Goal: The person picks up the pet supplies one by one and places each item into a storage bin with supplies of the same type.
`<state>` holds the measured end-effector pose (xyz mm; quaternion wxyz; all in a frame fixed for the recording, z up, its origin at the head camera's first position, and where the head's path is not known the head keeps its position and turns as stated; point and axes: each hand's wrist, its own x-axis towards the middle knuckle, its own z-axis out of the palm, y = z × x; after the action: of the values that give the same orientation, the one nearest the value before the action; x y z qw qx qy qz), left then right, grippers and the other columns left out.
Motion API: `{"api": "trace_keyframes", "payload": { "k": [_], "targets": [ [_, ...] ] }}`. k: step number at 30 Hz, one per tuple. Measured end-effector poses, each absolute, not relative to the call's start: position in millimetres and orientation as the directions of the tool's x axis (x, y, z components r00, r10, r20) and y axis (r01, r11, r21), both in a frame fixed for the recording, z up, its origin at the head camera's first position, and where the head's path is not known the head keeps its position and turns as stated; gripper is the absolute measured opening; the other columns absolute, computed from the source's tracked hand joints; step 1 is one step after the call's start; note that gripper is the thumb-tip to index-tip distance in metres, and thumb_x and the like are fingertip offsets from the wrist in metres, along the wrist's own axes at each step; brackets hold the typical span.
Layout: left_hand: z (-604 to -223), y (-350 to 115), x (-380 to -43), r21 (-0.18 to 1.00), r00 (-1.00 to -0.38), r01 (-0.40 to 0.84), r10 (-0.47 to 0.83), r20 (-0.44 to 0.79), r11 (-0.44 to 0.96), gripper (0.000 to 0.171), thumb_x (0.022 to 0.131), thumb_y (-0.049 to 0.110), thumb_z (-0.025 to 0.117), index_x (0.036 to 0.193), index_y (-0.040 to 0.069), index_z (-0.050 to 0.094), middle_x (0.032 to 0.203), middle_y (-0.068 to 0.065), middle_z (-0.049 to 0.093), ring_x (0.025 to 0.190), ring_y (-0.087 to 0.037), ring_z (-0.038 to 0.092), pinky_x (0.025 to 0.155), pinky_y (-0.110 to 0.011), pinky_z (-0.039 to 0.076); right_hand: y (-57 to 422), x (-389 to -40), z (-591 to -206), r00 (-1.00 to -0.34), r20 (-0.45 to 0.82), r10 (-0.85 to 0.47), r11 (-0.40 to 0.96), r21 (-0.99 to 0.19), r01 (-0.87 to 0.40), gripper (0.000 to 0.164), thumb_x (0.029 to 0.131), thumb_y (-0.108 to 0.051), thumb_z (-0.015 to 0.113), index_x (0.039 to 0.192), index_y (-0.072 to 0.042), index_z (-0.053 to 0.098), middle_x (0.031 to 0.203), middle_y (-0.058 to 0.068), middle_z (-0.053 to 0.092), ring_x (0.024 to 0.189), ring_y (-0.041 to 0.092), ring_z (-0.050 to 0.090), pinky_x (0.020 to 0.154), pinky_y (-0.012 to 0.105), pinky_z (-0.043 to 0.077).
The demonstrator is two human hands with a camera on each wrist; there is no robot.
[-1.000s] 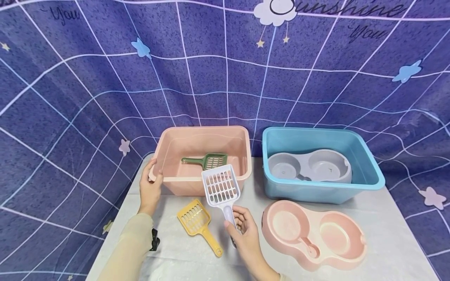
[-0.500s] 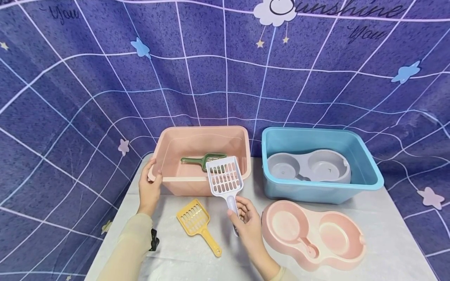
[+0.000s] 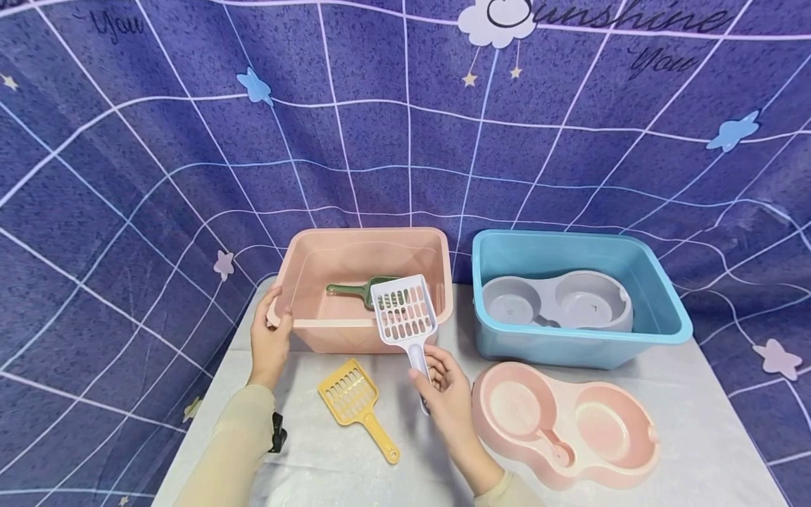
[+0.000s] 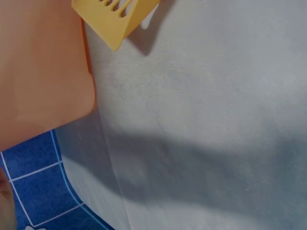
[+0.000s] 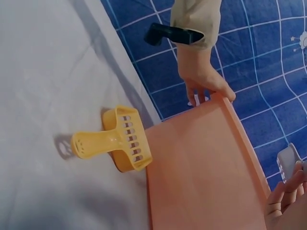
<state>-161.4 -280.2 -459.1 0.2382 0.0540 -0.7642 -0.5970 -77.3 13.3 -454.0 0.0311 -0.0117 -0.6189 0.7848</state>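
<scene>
My right hand (image 3: 448, 398) holds a pale lavender litter scoop (image 3: 410, 343) by its handle, with the slotted head raised in front of the pink bin's front rim. The left hand (image 3: 270, 345) grips the front left corner of the pink bin (image 3: 342, 338), thumb and fingers on either side of the rim. Inside that bin lies a green litter scoop (image 3: 350, 289), its head partly covered by the lavender one. A yellow litter scoop (image 3: 374, 429) rests on the table between my arms. In the right wrist view, the right hand (image 5: 290, 201) shows only at the edge.
To the right stands a blue bin (image 3: 570, 345) with a grey double pet bowl (image 3: 545, 287) in it. In front of it a pink double bowl (image 3: 567, 408) lies on the white-covered table (image 3: 329, 486). A purple-blue patterned curtain (image 3: 380, 141) hangs behind.
The right hand has lifted the lavender scoop upward and slightly right, so its head now overlaps the green scoop. My left hand stays at the bin's corner.
</scene>
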Motion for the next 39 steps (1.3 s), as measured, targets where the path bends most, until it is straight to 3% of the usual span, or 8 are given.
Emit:
{"api": "trace_keyframes", "payload": {
  "k": [39],
  "targets": [
    [-460,-280,-163,0.937,-0.883,0.216,-0.354,0.308,0.276,0.046,0.095,0.000,0.053,0.140,-0.005,0.048,0.156,-0.015,0.036,0.143,-0.027,0.032,0.100,-0.010,0.037,9,-110,-427,-0.996,0.048,0.072,-0.215,-0.975,-0.063,0.041,0.085,0.003,0.070,0.124,0.009,0.058,0.101,0.016,0.067,0.074,0.007,0.054,0.064,0.014,0.044]
  ]
}}
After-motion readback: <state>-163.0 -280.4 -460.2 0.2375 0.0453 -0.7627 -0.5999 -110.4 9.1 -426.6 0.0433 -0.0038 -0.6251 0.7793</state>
